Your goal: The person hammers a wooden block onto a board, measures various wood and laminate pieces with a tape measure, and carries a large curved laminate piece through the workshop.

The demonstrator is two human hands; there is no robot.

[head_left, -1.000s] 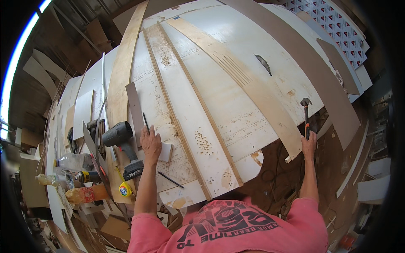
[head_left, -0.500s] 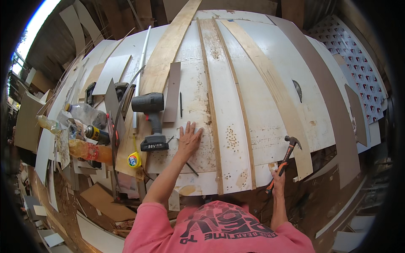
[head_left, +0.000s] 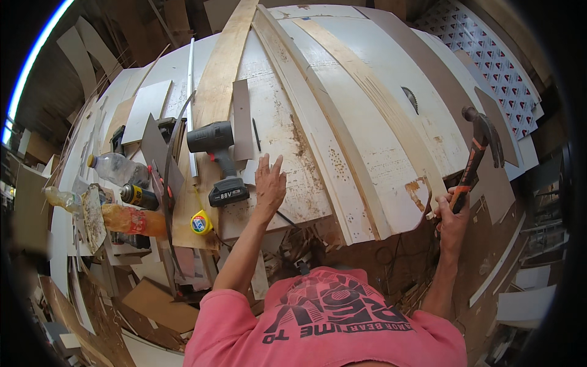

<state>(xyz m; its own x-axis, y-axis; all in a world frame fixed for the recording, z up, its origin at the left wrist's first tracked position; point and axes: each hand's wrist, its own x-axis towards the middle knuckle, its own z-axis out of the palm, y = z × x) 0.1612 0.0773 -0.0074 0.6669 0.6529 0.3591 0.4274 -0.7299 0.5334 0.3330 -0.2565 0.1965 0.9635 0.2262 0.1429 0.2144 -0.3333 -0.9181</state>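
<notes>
My right hand (head_left: 454, 221) is wrapped around the handle of a claw hammer (head_left: 469, 168), whose head points up beyond the near right edge of the work surface. My left hand (head_left: 270, 186) has its fingers apart and holds nothing; whether it touches the white board beneath, I cannot tell. Between my hands runs a long white panel (head_left: 321, 131) with wooden strips along its sides and small holes near its closer end. Left of my left hand lie a dark cordless power tool (head_left: 211, 137) with a battery, a narrow brown board (head_left: 242, 119) and a thin dark pencil-like stick (head_left: 256, 136).
A yellow tape measure (head_left: 200, 222), a spray can (head_left: 138, 196) and plastic bottles (head_left: 121, 169) crowd the left side. Long plywood strips (head_left: 367, 92) cross the surface. Farther right rests a circular saw blade (head_left: 410, 100). Offcuts (head_left: 156, 304) litter the floor.
My left hand has shifted from lying flat on the board to a more raised pose. The hammer has risen and moved right with my right hand. The stripped panel's near end now lies farther right.
</notes>
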